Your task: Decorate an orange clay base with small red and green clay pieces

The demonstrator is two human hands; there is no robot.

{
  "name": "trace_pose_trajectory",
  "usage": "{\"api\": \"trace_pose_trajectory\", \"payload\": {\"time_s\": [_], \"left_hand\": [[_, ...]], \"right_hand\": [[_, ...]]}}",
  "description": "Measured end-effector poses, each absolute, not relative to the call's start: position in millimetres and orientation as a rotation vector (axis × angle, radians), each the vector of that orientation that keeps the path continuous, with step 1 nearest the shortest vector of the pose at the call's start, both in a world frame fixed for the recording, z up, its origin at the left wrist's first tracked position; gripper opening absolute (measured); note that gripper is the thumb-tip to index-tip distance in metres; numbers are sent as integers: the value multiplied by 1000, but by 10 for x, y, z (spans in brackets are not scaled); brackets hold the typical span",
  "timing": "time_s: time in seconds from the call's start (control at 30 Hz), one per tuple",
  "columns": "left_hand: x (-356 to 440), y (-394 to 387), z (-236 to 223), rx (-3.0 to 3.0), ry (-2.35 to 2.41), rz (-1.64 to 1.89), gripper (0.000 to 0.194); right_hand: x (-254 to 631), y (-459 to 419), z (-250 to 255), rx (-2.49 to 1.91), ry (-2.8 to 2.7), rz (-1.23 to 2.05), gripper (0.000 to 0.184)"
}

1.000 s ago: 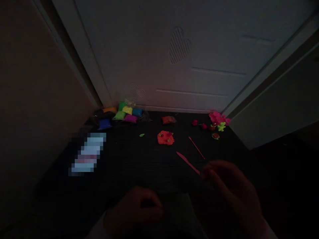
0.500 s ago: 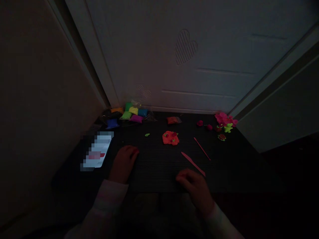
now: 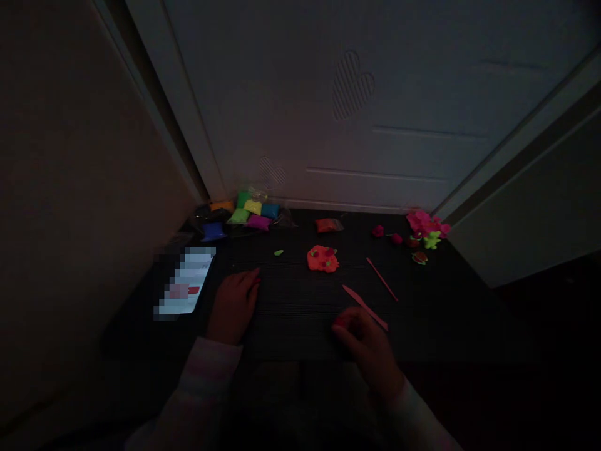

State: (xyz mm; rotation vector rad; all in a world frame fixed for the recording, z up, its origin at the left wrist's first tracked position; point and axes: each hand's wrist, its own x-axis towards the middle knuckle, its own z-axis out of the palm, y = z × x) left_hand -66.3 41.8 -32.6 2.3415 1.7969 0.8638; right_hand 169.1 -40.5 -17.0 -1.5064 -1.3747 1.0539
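Note:
My left hand lies on the dark tabletop beside the phone, fingers together and bent. A small red spot shows at its fingertips; what it is I cannot make out. Closer to the front edge, my right hand pinches a small lump of red clay between thumb and fingers. Just behind that hand lies a pink plastic clay knife, partly covered by it. A thin pink stick tool is farther right. Beyond the hands sits a flat orange clay piece with red and green bits on it.
A lit phone lies at the left. Bags of coloured clay are heaped at the back left, and an orange-red bag lies mid-back. A small green clay leaf and, at the right, pink flowers and a yellow-green figure are there.
Both hands came from near the front edge onto the tabletop, the left going forward beside the phone, the right inward. Over the last half second they barely moved; the view shifted slightly.

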Motion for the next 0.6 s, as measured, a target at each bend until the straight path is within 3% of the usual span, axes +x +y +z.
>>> {"api": "trace_pose_trajectory", "payload": {"time_s": [0.33,0.6], "left_hand": [[-653,418,-339,2372,1816,836,27],[-642,413,-359,2373,1846,834,32]], "right_hand": [[1692,-393,-184,-1504,-1362,1060,45],[1659,-404,-175,-1553,-1348,1072,24]]}}
